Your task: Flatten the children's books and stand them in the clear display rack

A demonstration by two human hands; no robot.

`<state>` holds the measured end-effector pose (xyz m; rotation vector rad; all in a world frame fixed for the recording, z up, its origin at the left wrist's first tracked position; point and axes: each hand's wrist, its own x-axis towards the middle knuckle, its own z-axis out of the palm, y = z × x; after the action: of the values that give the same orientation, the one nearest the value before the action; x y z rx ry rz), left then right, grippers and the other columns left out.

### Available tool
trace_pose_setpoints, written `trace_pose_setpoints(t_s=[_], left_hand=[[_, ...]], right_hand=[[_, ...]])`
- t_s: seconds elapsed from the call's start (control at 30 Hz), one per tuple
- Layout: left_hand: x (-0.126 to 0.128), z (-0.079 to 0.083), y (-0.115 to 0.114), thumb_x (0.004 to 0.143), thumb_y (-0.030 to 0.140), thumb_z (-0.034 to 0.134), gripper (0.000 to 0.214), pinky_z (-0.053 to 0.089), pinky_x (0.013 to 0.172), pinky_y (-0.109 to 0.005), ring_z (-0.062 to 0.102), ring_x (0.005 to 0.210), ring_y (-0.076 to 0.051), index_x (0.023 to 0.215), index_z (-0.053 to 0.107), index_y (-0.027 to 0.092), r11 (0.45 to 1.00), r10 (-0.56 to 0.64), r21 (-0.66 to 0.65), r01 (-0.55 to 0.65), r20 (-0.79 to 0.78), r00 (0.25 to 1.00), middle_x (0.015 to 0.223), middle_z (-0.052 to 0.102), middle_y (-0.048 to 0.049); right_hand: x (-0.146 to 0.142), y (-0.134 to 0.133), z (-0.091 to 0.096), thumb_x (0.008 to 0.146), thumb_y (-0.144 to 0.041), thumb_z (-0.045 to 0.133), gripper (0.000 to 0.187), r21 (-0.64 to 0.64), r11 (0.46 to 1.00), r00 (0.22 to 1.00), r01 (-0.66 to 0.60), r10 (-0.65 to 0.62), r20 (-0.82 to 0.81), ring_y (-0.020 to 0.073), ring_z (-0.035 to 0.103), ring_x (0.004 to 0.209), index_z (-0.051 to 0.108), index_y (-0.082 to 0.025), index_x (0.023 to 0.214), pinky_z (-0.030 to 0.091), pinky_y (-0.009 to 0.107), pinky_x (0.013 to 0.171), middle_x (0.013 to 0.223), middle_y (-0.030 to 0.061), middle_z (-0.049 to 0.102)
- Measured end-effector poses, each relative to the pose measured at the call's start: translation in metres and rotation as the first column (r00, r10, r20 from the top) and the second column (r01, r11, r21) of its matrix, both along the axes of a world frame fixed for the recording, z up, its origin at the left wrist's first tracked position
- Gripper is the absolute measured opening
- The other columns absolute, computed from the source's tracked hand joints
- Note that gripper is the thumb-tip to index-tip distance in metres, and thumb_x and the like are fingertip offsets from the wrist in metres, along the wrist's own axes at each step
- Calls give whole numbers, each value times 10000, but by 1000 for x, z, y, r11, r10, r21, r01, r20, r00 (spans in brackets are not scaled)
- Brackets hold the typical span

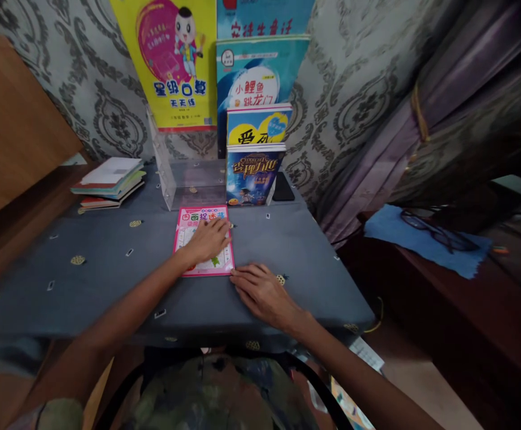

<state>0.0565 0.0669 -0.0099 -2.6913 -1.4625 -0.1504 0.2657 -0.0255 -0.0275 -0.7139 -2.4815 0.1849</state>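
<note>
A pink-bordered picture book (180, 237) lies flat on the grey tablecloth, its cover facing up. Across the cover rests my left hand (208, 240), fingers stretched toward the upper right edge, hiding part of the print. My right hand (263, 292) lies palm down on the cloth, its fingertips at the book's lower right corner. Those fingers are extended side by side, and nothing shows in them. Behind the book stands a clear acrylic book rack (198, 197).
On the rack's right, several books stand in tiers, with a dark blue book (252, 173) lowest. Its left holds a yellow workbook (177, 71). Further left is a stack of books (110, 179). A black phone (282, 187) lies behind the rack; glasses (440, 230) rest on blue cloth at right.
</note>
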Motion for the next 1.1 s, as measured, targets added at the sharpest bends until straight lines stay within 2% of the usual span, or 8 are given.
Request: trace_pose_setpoints(t_s=[0.13, 0.2, 0.3, 0.4, 0.67, 0.87, 0.97, 1.1], left_hand=[[-1, -12, -49, 1043, 368, 362, 482, 342, 1100, -514, 408, 1427, -315, 1454, 451, 130, 997, -63, 49, 62, 14, 998, 1498, 502, -177], [-3, -17, -67, 1053, 373, 327, 491, 323, 1123, -510, 394, 1438, -302, 1452, 455, 117, 996, -68, 59, 66, 33, 997, 1500, 504, -171], [-12, -20, -80, 1061, 396, 292, 509, 313, 1142, -500, 385, 1447, -277, 1467, 443, 126, 997, -61, 45, 58, 60, 996, 1526, 481, -153], [-28, -20, -84, 1060, 424, 293, 523, 293, 1165, -495, 381, 1453, -251, 1502, 402, 164, 999, -42, 22, 40, 94, 995, 1543, 465, -133], [-83, -20, -82, 1011, 556, 374, 632, 262, 1201, -486, 351, 1474, -240, 1540, 353, 211, 997, 45, -63, -35, 166, 985, 1574, 422, -127], [-106, -28, -63, 985, 581, 398, 673, 314, 1164, -529, 341, 1477, -307, 1515, 395, 166, 980, 189, -88, -176, 171, 967, 1597, 362, -181], [-108, -36, -48, 972, 587, 415, 668, 330, 1146, -540, 352, 1465, -345, 1487, 434, 162, 960, 279, -59, -272, 197, 940, 1580, 378, -205], [-104, -42, -28, 951, 537, 474, 636, 353, 1119, -555, 422, 1413, -367, 1456, 458, 150, 926, 372, -38, -375, 252, 893, 1514, 461, -221]], right_hand=[[0, -1, 0, 988, -162, 493, 256, 17, 1000, 1000, 4, -4, -2, 252, 645, 1054, 688, -163, 1154, 493, 432, 920, 1063, 112, 760], [0, -2, 1, 994, -164, 481, 258, 20, 1000, 1000, 7, -7, -4, 249, 646, 1061, 692, -159, 1142, 500, 426, 914, 1064, 118, 760], [0, -3, 1, 1002, -170, 463, 270, 5, 1000, 1000, 6, -6, -6, 247, 655, 1058, 696, -171, 1139, 513, 424, 893, 1059, 117, 764], [-1, -3, 2, 991, -166, 478, 266, -15, 1000, 1000, 6, -6, -5, 257, 659, 1064, 699, -176, 1137, 520, 439, 893, 1077, 117, 763], [1, 2, 2, 981, -194, 503, 240, -132, 991, 996, 15, -27, -85, 236, 670, 1036, 704, -210, 1111, 528, 425, 896, 1052, 88, 762], [-11, 13, 8, 966, -200, 532, 187, -165, 984, 990, 60, -80, -117, 228, 672, 981, 712, -195, 1016, 504, 420, 912, 995, 84, 760], [-25, 29, 10, 954, -185, 544, 172, -180, 976, 991, 123, -132, -36, 233, 671, 979, 709, -195, 1001, 496, 418, 919, 1031, 91, 753], [-50, 59, 10, 958, -252, 543, 239, -174, 953, 965, 248, -228, 129, 305, 587, 1202, 673, -163, 1138, 471, 475, 984, 1252, 168, 670]])
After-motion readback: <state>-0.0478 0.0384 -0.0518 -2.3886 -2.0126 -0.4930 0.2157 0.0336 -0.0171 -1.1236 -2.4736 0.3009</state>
